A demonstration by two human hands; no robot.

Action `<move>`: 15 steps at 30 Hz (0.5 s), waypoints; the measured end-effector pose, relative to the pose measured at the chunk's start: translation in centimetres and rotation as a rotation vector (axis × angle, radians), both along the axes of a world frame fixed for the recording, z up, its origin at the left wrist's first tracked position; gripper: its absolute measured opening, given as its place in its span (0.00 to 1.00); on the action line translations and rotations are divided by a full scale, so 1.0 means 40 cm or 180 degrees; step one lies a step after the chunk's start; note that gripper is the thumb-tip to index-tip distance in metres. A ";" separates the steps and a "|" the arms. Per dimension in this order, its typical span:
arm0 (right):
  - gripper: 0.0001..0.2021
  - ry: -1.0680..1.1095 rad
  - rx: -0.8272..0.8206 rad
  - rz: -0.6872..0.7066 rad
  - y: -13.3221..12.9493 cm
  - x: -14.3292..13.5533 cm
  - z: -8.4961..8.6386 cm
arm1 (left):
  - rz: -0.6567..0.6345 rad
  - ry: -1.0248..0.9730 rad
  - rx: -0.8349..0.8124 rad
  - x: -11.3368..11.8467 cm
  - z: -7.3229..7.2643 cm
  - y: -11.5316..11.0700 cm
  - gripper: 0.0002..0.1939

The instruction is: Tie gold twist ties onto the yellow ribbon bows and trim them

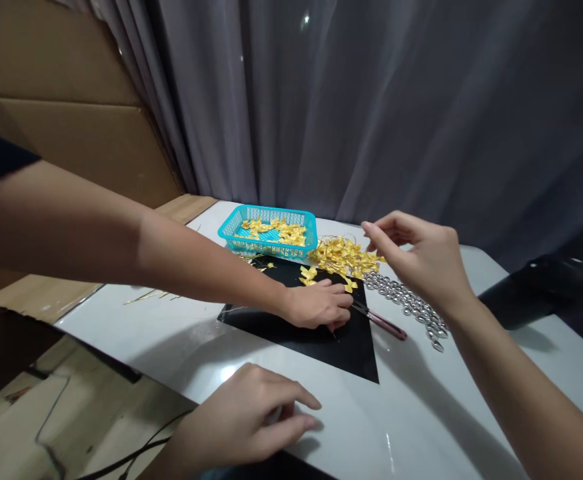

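My left hand (256,420) is low over the table's front edge, thumb and index finger apart, with nothing between them. Raised at the right, my right hand (416,257) has its thumb close to its curled fingers in a pinch; what it may hold is too small to make out. Just left of and below it lies a heap of yellow ribbon bows (344,257). Shiny silver oval beads (406,300) spread beneath my right wrist. A black sheet (291,340) bears a few yellow bows (308,275) and a slim pinkish-handled tool (384,325) across its right edge.
Another person's hand (318,305) reaches in from the left onto the black sheet. A turquoise basket (226,233) with yellow bows stands at the back. Gold strips (146,295) lie at left. A dark object (546,287) stands right, a cardboard panel (66,147) left, curtains (371,100) behind.
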State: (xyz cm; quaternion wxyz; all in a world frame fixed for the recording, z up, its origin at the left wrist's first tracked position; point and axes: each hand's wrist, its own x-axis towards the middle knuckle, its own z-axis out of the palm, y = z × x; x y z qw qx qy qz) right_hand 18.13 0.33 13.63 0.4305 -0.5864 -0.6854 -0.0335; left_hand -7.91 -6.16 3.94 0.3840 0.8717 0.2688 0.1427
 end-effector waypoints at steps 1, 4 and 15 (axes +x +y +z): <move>0.12 -0.0040 -0.0095 0.0017 0.016 0.007 0.004 | 0.0046 -0.0052 -0.0053 -0.006 -0.010 -0.008 0.15; 0.12 -0.0527 -0.0926 0.0200 0.082 0.032 0.007 | 0.0097 -0.0184 -0.0235 -0.016 -0.040 -0.025 0.13; 0.11 -0.2174 -0.3053 0.1321 0.234 -0.167 -0.138 | 0.0551 -0.0449 -0.0519 -0.012 -0.108 -0.034 0.08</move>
